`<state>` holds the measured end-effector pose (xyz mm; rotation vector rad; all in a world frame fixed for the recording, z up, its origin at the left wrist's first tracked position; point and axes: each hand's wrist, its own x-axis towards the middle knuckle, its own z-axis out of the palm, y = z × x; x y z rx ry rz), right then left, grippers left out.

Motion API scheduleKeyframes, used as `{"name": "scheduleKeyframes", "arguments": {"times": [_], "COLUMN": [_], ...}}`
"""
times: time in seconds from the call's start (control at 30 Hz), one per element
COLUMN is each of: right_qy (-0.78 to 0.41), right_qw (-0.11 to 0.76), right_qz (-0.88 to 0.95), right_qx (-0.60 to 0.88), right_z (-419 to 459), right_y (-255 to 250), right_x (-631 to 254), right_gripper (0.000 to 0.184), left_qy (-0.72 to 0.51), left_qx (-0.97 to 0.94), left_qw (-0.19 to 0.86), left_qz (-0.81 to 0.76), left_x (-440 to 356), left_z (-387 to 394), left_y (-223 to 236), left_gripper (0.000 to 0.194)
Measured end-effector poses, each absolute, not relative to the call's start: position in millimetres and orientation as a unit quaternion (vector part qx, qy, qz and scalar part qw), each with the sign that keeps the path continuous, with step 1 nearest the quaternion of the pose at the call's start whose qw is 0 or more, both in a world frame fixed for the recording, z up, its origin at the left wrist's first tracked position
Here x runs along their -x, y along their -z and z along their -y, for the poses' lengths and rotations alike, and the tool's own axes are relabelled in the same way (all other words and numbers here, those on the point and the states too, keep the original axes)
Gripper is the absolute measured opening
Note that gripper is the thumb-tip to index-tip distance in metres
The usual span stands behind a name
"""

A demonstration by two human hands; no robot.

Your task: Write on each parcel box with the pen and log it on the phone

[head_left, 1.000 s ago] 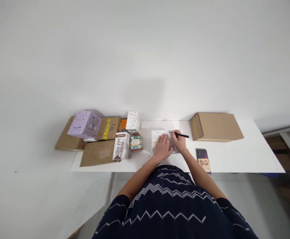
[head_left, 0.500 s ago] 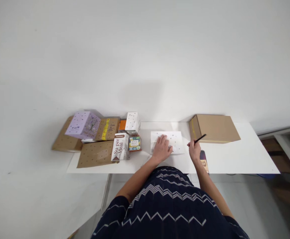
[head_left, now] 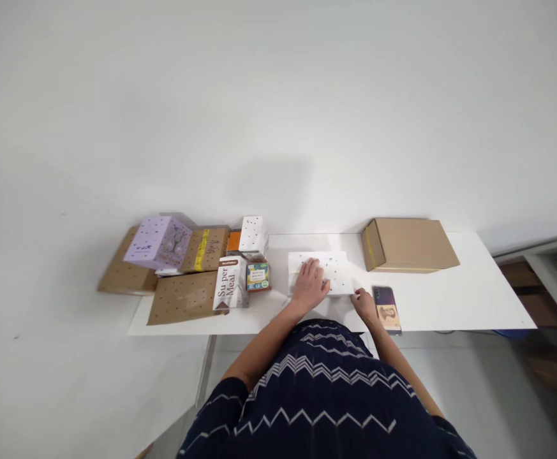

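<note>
A white, flat, dotted box or folded sheet [head_left: 338, 271] lies on the table in front of me. My left hand [head_left: 311, 285] rests on its left part, fingers stretched out flat. My right hand [head_left: 365, 306] is low at its near right corner, fingers curled together. The pen is out of sight now, and whatever those fingers hold is hidden. Just right of my right hand lies a phone [head_left: 387, 309] with a portrait picture on its back.
A brown cardboard box [head_left: 412, 245] with yellow tape stands at the right. On the left are a lilac box [head_left: 151, 241], dotted brown boxes [head_left: 182, 298], a Su-per Meal carton [head_left: 230, 284], a small green-and-yellow box [head_left: 258, 276] and a white dotted box [head_left: 253, 234]. A wall rises behind the table [head_left: 474, 287].
My right hand lifted the pen off the white dotted surface and swung right, then came down to its near right corner; the pen dropped from view. My left hand stayed put.
</note>
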<state>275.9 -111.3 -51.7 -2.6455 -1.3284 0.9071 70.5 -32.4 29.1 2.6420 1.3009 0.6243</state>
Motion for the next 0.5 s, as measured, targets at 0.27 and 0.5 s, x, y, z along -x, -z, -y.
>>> {"name": "scheduleKeyframes", "arguments": {"times": [0.27,0.5], "right_qy": [-0.058,-0.158], "right_qw": [0.026,0.027], "right_qz": [0.314,0.276], "right_qx": [0.947,0.948], "right_z": [150.2,169.8], "right_y": [54.8,70.4], "right_x": [-305.0,-318.2], "right_gripper": [0.072,0.07], "left_qy": [-0.205,-0.206], "left_qx": [-0.875,-0.876], "left_qw": [0.071,0.072], "left_qz": [-0.432,-0.43], "left_x": [-70.5,-70.4], "left_z": [32.6,32.8], "left_y": [-28.7,-28.0], "left_gripper": [0.026,0.026]}}
